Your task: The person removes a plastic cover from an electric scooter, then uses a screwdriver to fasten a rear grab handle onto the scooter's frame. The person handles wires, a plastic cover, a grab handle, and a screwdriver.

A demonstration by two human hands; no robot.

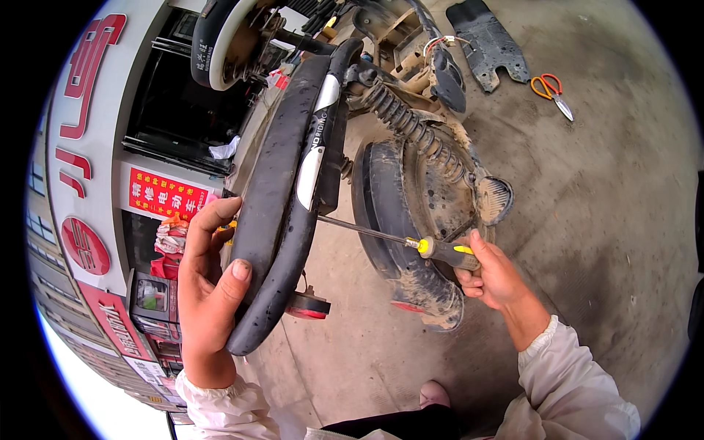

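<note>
My left hand [209, 293] is clamped round the rear end of a long black scooter seat [271, 169], its thumb pressing on the near side and its fingers on the far side. A black rail with white patches [309, 176] runs along the seat's edge. In my right hand [495, 275] is a screwdriver [449, 254] with a grey and yellow handle. Its long shaft points left and passes behind the rail, so the tip is hidden. Just beyond the shaft are a muddy rear mudguard [378, 198] and a coil-spring shock absorber [411, 128].
Orange-handled scissors [554, 95] lie on the dusty concrete ground at the upper right, beside a black plastic panel [490, 44]. A wheel with a white rim [224, 48] is at the top left. Below the rail hangs a red light [308, 305]. Shopfronts line the left.
</note>
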